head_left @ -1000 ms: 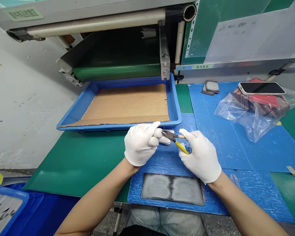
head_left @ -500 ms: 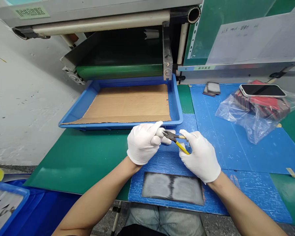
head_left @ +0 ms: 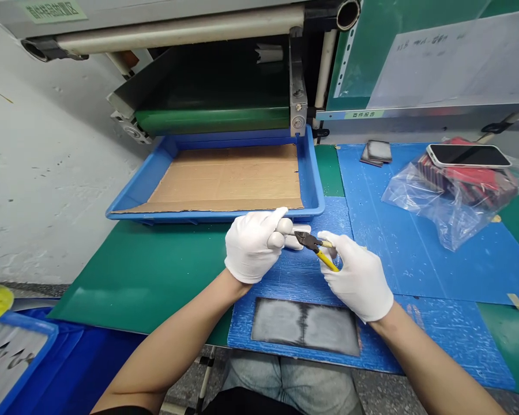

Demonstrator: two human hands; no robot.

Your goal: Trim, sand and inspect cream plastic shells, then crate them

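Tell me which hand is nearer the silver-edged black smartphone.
Right. The white-gloved right hand sits nearer, down and left of the silver-edged black smartphone, not touching it; the white-gloved left hand lies farther left.

The gloved right hand [head_left: 358, 278] grips yellow-handled pliers [head_left: 327, 261], their tips just beside the gloved left hand [head_left: 253, 246], over a blue mat [head_left: 436, 271].

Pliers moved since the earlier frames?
Yes, slightly: against the fixed gray patch on the mat, the pliers have shifted a little right and closer to it, away from the tray.
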